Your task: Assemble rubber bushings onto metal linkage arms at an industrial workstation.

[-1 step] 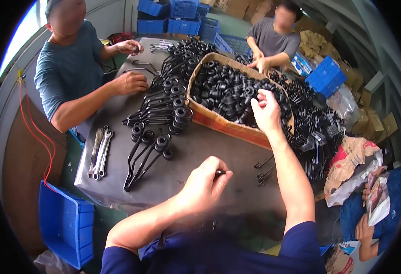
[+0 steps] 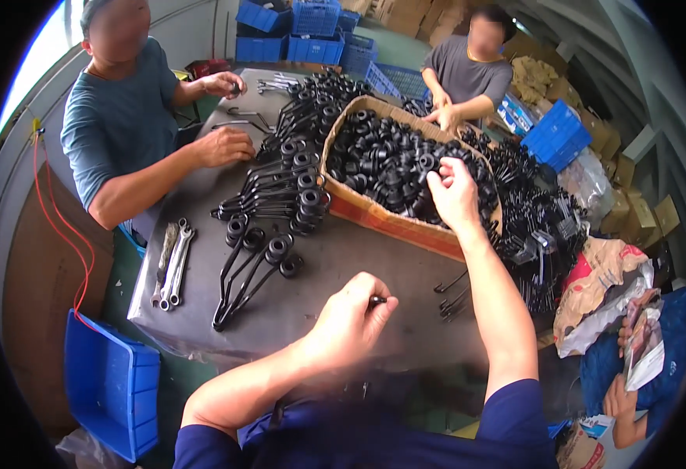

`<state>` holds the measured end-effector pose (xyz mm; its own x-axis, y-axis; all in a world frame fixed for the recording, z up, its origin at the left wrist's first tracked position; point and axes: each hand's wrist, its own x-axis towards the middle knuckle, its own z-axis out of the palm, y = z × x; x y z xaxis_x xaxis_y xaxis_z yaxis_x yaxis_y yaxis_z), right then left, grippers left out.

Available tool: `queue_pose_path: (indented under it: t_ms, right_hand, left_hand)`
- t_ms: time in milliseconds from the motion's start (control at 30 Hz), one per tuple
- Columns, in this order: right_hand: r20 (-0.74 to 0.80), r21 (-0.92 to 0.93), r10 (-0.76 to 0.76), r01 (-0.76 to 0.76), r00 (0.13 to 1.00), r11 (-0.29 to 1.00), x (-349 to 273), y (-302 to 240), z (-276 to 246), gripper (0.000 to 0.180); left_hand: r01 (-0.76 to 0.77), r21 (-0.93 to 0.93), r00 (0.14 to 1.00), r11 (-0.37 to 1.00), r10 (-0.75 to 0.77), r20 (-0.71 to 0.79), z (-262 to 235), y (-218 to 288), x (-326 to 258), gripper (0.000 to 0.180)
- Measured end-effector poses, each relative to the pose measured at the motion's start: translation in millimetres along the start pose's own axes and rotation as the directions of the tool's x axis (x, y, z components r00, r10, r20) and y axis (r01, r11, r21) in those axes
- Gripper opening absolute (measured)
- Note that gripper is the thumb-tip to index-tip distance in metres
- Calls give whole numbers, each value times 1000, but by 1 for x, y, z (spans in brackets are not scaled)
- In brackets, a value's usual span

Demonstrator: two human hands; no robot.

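Note:
My left hand point(image 2: 349, 319) is closed above the near part of the table, its thumb and fingers round a small black part point(image 2: 376, 301); only the tip shows, so its kind is unclear. Over the open cardboard box point(image 2: 394, 216), my right hand point(image 2: 455, 194) reaches in with curled fingers and thumb at the black rubber bushings point(image 2: 382, 156) heaped inside. Whatever those fingers grip is hidden among the dark pieces. Left of the box lie bent black rods with ringed bushing ends point(image 2: 253, 262), several of them in a fan.
Combination wrenches point(image 2: 175, 266) lie near the grey table's point(image 2: 202, 234) left edge. Black metal rods point(image 2: 530, 211) are piled right of the box. Co-workers point(image 2: 128, 117) handle parts at the far left and far side point(image 2: 468, 78). A blue bin point(image 2: 112, 383) stands lower left; another person's hands hold packaging point(image 2: 644, 344) at right.

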<state>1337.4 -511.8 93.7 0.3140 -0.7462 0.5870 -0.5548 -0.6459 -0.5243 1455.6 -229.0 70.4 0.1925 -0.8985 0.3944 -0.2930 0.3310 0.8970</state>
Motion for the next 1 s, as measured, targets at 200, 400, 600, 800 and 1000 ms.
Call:
queue_pose_path:
  t_ms: [200, 400, 600, 800, 1000]
  right_hand:
    - [83, -228, -64, 82, 994, 970, -9, 13, 28, 37]
    - [154, 239, -38, 0, 987, 971, -13, -11, -12, 33]
    - [217, 329, -226, 147, 950, 933, -74, -65, -64, 40]
    - [350, 398, -251, 99, 902, 912, -129, -65, -75, 42]
    - [369, 521, -221, -5, 903, 853, -199, -63, -37, 43]
  left_hand:
    - [-15, -3, 1000, 1000, 15, -5, 2, -3, -2, 12]
    - [-45, 12, 999, 999, 45, -8, -1, -3, 3, 12]
    - [127, -327, 968, 936, -189, -166, -2, -16, 16, 9]
    - [-23, -427, 854, 904, -204, -479, -1, -30, -14, 10]
    - [-175, 235, 937, 956, 235, -260, -24, -28, -66, 38]
